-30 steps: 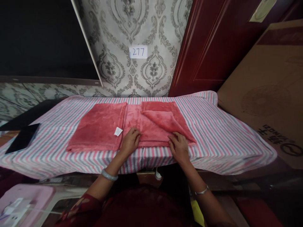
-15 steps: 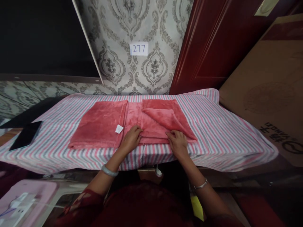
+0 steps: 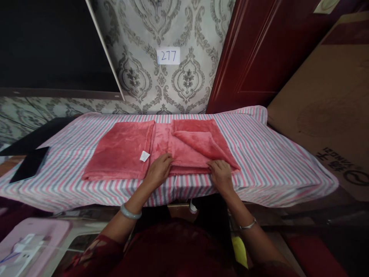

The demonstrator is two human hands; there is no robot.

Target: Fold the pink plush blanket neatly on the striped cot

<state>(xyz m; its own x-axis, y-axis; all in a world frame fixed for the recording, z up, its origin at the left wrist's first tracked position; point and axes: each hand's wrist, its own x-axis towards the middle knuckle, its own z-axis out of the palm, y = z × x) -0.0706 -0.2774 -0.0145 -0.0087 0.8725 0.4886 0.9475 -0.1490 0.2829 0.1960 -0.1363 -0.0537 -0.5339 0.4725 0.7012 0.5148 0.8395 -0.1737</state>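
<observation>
A fuzzy coral-pink blanket [image 3: 123, 150] lies spread on a striped cloth, both its sides folded in toward the middle. The left folded part is flat and carries a white tag [image 3: 144, 156] near its inner edge. On the right part, the top layer is turned back on a slant, showing a darker patch behind. My left hand [image 3: 159, 169] pinches the near inner corner of that right layer. My right hand [image 3: 221, 174] grips the same layer's front edge farther right. A small gap shows under the edge between the two hands.
The striped cloth [image 3: 273, 161] covers a long narrow table against a patterned wall. A dark phone [image 3: 30, 164] lies at the left end. A large cardboard box [image 3: 325, 96] leans at the right, and a screen [image 3: 54, 46] stands behind on the left.
My right hand has slid slightly to the right along the blanket's front edge. That edge is raised a little more, and my left hand stays at the inner corner.
</observation>
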